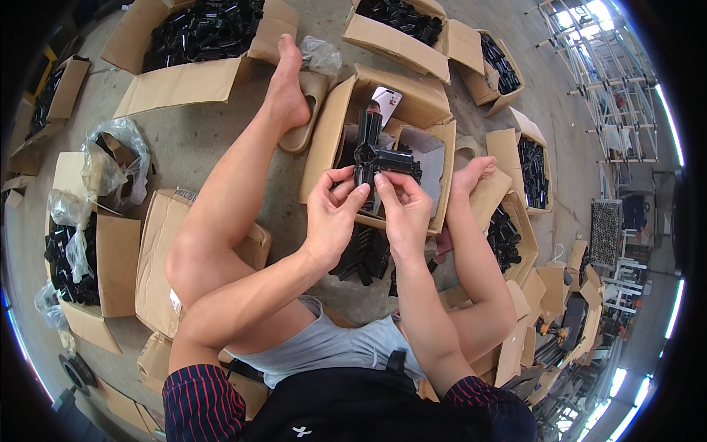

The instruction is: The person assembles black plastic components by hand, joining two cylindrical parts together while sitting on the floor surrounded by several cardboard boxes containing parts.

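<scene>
Between my legs I hold up a black plastic pipe connector [365, 152], with one arm pointing away from me and another to the right. My left hand [331, 215] pinches its near end between thumb and fingers. From the other side, my right hand [406, 214] grips the same near end, its thumb close to the left thumb. Right behind the connector stands an open cardboard box [324, 158] with black parts inside, partly hidden by my hands. A phone [386, 103] leans at the far side of that box. Below my wrists lies a pile of black parts [362, 258].
Open cartons of black parts surround me: a large box [180, 85] at far left, another box [398, 48] ahead, and one [118, 258] at left beside a clear plastic bag [118, 162]. A tan slipper [305, 110] lies under my left foot. Metal racks [607, 88] stand at right.
</scene>
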`<state>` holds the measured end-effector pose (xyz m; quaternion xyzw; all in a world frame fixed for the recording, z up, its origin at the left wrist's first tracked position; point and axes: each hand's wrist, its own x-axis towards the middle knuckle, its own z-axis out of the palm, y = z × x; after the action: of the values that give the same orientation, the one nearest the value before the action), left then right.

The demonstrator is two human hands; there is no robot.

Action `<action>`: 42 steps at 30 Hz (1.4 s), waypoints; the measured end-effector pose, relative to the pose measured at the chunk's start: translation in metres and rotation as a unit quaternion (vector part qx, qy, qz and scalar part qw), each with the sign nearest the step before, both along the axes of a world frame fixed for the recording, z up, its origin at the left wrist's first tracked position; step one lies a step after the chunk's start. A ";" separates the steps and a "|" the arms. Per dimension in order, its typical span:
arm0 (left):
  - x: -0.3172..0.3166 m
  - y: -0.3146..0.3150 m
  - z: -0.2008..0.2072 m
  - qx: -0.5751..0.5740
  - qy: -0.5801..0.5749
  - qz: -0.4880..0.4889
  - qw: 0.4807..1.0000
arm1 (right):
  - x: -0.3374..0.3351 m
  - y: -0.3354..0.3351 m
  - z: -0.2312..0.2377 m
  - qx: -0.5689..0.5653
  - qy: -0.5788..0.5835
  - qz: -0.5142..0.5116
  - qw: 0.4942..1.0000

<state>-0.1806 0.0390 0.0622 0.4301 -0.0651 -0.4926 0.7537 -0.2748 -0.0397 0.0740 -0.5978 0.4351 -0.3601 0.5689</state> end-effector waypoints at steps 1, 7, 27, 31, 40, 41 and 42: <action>0.000 0.000 0.001 0.000 0.001 0.004 1.000 | 0.000 0.000 -0.001 -0.002 0.001 -0.003 1.000; -0.001 -0.001 -0.005 0.011 0.011 0.006 1.000 | 0.002 0.003 -0.006 -0.010 0.001 -0.021 1.000; -0.006 0.001 -0.006 0.020 0.002 0.014 1.000 | 0.008 0.013 -0.006 0.045 -0.017 -0.065 0.997; -0.016 -0.006 -0.008 0.030 -0.007 0.004 1.000 | 0.000 0.011 -0.010 0.100 -0.093 -0.106 0.985; -0.016 0.001 -0.002 0.121 -0.099 0.001 0.988 | 0.002 0.020 -0.008 0.143 -0.067 -0.127 0.979; -0.026 -0.005 -0.015 0.091 -0.126 -0.007 0.988 | -0.008 0.015 -0.013 0.156 -0.082 -0.135 0.975; -0.038 -0.017 -0.032 -0.013 -0.039 0.007 0.999 | -0.012 0.013 -0.014 0.161 -0.087 -0.127 0.975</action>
<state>-0.2182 0.0224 0.0301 0.4395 -0.0981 -0.4687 0.7599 -0.2868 -0.0269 0.0596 -0.4047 0.5089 -0.4051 0.6428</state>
